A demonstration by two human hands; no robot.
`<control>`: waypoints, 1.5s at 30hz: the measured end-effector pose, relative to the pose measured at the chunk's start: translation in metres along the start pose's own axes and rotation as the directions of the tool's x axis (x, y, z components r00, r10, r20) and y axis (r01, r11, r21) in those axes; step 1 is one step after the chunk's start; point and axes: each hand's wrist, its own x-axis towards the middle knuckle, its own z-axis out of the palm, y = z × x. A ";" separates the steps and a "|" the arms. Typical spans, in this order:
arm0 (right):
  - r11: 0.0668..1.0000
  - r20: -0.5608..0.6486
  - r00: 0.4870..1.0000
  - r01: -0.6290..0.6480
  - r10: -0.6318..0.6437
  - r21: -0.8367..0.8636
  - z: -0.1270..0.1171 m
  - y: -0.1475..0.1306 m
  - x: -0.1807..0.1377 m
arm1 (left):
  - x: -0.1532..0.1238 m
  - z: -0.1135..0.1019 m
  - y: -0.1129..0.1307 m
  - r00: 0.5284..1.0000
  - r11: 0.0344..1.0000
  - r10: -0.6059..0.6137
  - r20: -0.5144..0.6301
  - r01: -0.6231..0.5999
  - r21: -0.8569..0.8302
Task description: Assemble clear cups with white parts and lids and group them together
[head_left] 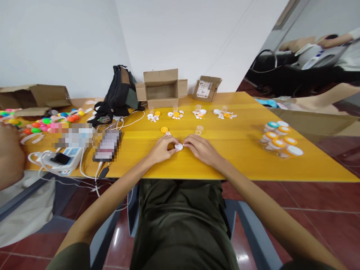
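Over the table's near edge, my left hand (pixel 163 150) pinches a small white round disc (pixel 179 147) between thumb and fingers. My right hand (pixel 200 149) is closed close to the disc's right side; a tiny pale bit shows at its fingertips, too small to name. Just beyond my left hand lie an orange ring-shaped lid (pixel 164 129) and a white piece with red marks (pixel 168 133). A clear plastic jar (pixel 199 129) stands behind my right hand.
Several groups of small jars, lids and white pieces (pixel 199 113) line the back. Capped jars (pixel 278 142) cluster at right. Left are a phone (pixel 107 145), a power strip (pixel 70 159), cables and colourful balls (pixel 45 125). Behind stand a black backpack (pixel 119 90) and an opened carton (pixel 161 101).
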 end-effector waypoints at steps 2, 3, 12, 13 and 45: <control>1.000 0.001 1.000 0.003 -0.003 0.028 0.002 -0.002 0.001 | 0.001 0.000 0.001 1.000 1.000 -0.015 0.002 0.015 -0.003; 0.999 0.003 1.000 0.005 -0.005 0.037 0.003 -0.002 0.002 | 0.001 0.000 0.001 1.000 1.000 -0.021 0.002 0.021 -0.004; 0.995 0.012 1.000 0.012 -0.014 0.096 0.007 -0.003 0.005 | 0.002 0.001 0.002 1.000 1.000 -0.021 0.001 0.021 -0.019; 0.995 0.010 1.000 0.013 -0.014 0.104 0.008 -0.003 0.005 | 0.002 0.001 0.002 1.000 1.000 -0.023 0.001 0.023 -0.020; 0.981 0.085 0.995 0.075 -0.060 -0.181 0.006 0.011 0.036 | -0.001 -0.006 -0.001 0.990 0.997 -0.062 -0.130 0.066 0.031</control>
